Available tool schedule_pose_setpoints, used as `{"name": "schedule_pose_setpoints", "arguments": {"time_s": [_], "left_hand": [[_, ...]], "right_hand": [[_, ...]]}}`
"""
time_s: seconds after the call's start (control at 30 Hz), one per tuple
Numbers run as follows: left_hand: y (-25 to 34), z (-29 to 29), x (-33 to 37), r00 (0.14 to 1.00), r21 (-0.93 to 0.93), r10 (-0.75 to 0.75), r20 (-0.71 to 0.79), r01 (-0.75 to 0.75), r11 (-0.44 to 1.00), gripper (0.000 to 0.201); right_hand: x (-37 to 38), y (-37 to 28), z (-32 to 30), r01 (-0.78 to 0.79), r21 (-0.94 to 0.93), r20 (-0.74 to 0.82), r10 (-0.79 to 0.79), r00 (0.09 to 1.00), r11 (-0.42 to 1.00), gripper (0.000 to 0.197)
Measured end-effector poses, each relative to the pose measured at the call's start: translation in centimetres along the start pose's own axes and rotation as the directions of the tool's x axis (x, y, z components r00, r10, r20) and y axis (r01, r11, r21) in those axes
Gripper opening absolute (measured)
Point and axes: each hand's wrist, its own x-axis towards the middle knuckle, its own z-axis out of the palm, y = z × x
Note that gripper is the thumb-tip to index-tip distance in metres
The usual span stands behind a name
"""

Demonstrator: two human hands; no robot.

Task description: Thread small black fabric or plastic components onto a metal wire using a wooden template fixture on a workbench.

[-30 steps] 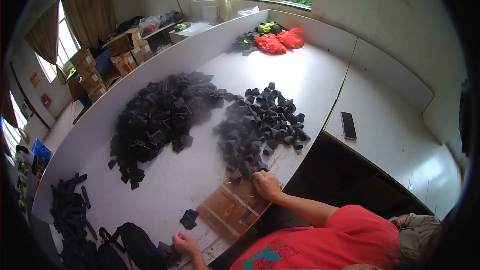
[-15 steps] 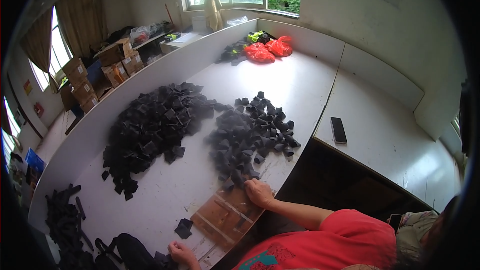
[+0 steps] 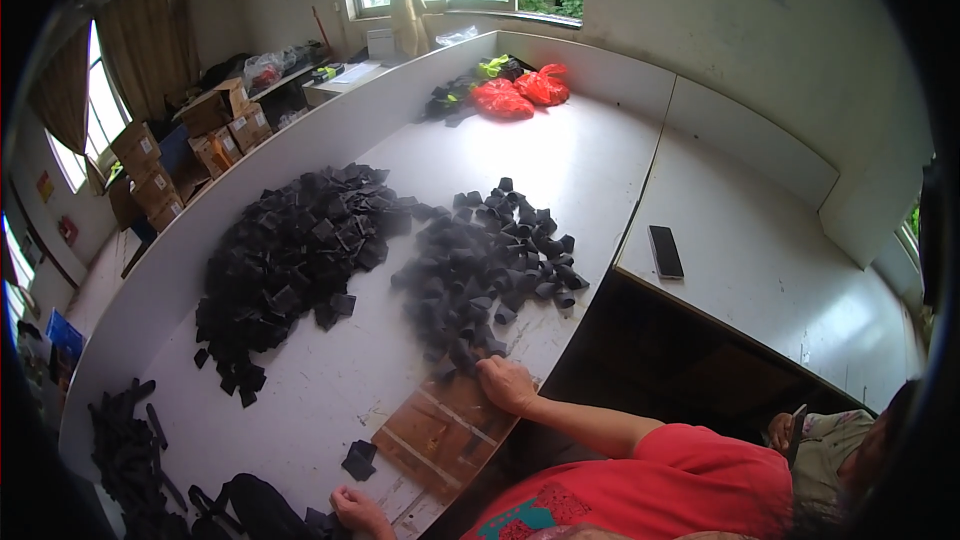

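Observation:
My right hand (image 3: 507,385) lies at the far edge of a brown board (image 3: 440,435). Its curled fingers touch the near end of a heap of black curled pieces (image 3: 490,260), and whatever they grip is hidden. Lower down, my left hand (image 3: 362,513) is closed beside the near corner of the board. Close to its fingertips lies a dark flat piece (image 3: 318,520); whether the fingers hold anything cannot be seen. A few black flat squares (image 3: 359,460) rest by the board's left edge. Farther left spreads a large pile of black flat squares (image 3: 290,250).
Black strips (image 3: 125,450) and a black bag-like item (image 3: 262,508) occupy the near left. Red plastic bags (image 3: 503,98) sit at the far end, inside the raised table rim (image 3: 300,130). A phone (image 3: 665,252) lies on the right-hand table. Another person (image 3: 830,450) sits at the right.
The whole view has shifted slightly, so most things appear a little farther left. Both my hands keep nearly the same places. The other person's handheld phone is turned and higher.

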Motion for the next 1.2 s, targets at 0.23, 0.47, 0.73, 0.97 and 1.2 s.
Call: {"name": "schedule_pose_setpoints", "arguments": {"time_s": [0.23, 0.47, 0.73, 0.97, 1.2], "left_hand": [[0.7, -0.2, 0.3, 0.999, -0.029, -0.044, 0.019, 0.045, 0.999, 0.007], [0.2, -0.1, 0.2, 0.999, 0.012, 0.028, -0.014, -0.028, 1.0, 0.006], [-0.2, -0.9, -0.8, 1.0, 0.044, 0.015, -0.016, -0.015, 0.999, 0.009], [1.5, -1.2, -0.2, 0.992, -0.093, -0.103, -0.079, 0.096, 0.991, 0.021], [4.8, -1.8, -0.1, 0.998, -0.17, 0.004, -0.061, -0.015, 0.985, 0.011]], "right_hand": [[0.4, 0.2, 0.0, -0.005, -0.009, 0.003, 0.005, 1.0, 1.0, 0.01], [0.2, 0.2, 0.1, -0.012, -0.012, 0.009, 0.012, 1.0, 1.0, 0.011], [-0.7, -0.1, -0.5, 0.002, 0.024, 0.021, -0.002, 1.0, 1.0, 0.011], [0.5, -0.5, -0.5, -0.008, 0.03, 0.035, 0.007, 0.999, 1.0, 0.011], [1.1, 0.6, -0.1, 0.003, 0.035, 0.095, -0.006, 0.995, 0.999, 0.013]]}}
